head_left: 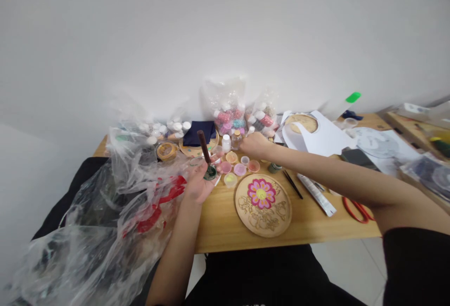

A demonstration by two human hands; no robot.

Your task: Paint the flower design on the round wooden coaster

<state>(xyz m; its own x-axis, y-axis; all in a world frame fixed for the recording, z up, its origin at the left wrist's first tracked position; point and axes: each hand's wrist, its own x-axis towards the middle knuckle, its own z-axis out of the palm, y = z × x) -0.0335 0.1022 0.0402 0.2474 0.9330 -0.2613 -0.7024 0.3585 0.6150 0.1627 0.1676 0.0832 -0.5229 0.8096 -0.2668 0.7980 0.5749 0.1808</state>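
Note:
My left hand lies palm up at the table's left. It holds a small green pot with a dark brown stick standing in it. My right hand reaches across to the small bottles at the back, fingers curled; what it grips is hidden. A round wooden disc with a pink and yellow flower lies in front of me. Several small lids of coloured powder sit just behind the disc.
Crumpled clear plastic bags with red print cover the left side. Bags of coloured jars stand at the back wall. White paper sheets, a thin brush, a white tube and red scissors lie to the right.

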